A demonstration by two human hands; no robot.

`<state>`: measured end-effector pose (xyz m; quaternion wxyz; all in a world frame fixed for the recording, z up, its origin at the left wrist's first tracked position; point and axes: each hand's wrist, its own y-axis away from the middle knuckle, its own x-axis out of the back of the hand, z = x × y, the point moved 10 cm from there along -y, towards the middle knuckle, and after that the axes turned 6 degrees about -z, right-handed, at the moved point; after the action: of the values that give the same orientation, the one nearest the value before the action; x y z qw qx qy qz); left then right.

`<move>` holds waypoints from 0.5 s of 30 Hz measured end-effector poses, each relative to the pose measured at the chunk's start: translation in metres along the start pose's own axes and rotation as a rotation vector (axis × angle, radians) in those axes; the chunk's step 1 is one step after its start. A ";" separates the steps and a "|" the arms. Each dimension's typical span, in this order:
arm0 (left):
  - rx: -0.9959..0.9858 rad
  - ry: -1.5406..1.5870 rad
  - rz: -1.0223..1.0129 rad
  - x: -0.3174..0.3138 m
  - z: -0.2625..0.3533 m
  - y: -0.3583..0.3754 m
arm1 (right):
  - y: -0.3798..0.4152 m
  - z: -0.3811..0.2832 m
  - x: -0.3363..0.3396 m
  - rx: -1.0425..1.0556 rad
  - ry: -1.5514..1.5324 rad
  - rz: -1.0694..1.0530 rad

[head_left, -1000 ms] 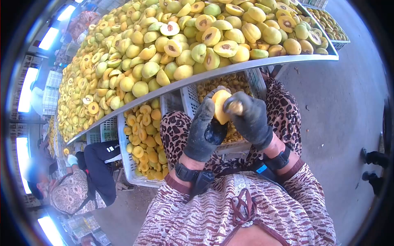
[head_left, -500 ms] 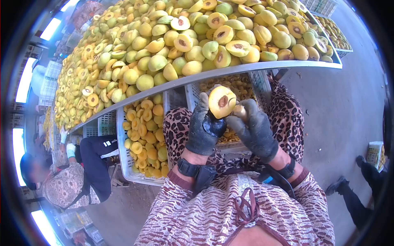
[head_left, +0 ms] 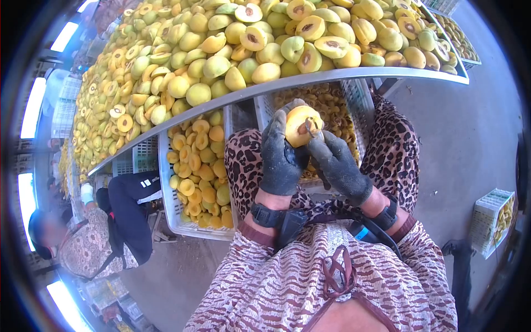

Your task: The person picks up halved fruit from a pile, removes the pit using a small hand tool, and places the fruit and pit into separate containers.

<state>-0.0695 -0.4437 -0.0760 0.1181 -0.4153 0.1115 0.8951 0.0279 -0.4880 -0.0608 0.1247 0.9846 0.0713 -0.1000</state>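
Observation:
My left hand (head_left: 279,155), in a dark grey glove, is closed around a halved yellow peach (head_left: 297,123), cut face up with the brown stone showing. My right hand (head_left: 338,163), gloved the same way, pinches a small pitting tool (head_left: 311,127); its thin curved metal tip is at the stone, and its handle is hidden by the fingers. Both hands are over a crate of yellow-brown scraps (head_left: 323,102) between my knees. Just beyond them is the metal rim (head_left: 276,90) of a table heaped with halved peaches (head_left: 215,66).
A white crate (head_left: 166,207) of pitted peach halves stands left of my knees. Farther left sits a co-worker (head_left: 94,243) in a patterned top. On the right floor, another crate (head_left: 484,229) holds yellow fruit beside a dark-clad leg (head_left: 460,271). More filled crates (head_left: 456,39) stand at upper right.
My right hand has moved in, bringing the tool tip onto the peach's stone. The view has shifted slightly. At right, the person's legs have moved and the floor crate shows more fully.

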 end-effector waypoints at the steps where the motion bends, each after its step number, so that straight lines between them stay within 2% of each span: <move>1: -0.027 -0.025 0.018 0.002 0.001 0.000 | -0.003 0.009 -0.001 0.012 0.005 -0.010; 2: -0.054 -0.051 0.035 0.005 0.003 -0.001 | -0.005 0.018 -0.001 0.006 -0.002 -0.015; 5: -0.083 -0.093 0.079 0.013 0.004 -0.003 | -0.008 0.014 -0.003 0.232 0.167 -0.019; 8: -0.105 -0.070 0.156 0.017 0.003 -0.005 | -0.009 0.017 -0.007 0.314 0.309 -0.031; 10: -0.163 -0.097 0.170 0.015 0.006 -0.007 | -0.010 0.022 -0.006 0.272 0.285 -0.033; 12: -0.150 -0.083 0.198 0.015 0.004 -0.009 | -0.008 0.020 0.000 0.332 0.261 0.013; 13: -0.131 -0.034 0.216 0.016 0.001 -0.010 | -0.009 0.026 0.000 0.243 0.210 -0.021; 15: -0.114 0.021 0.270 0.015 -0.001 -0.010 | -0.010 0.027 -0.001 0.304 0.193 -0.036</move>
<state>-0.0752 -0.4328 -0.0892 -0.0284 -0.4117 0.1166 0.9034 0.0206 -0.4851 -0.0886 -0.0346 0.9957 0.0843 -0.0170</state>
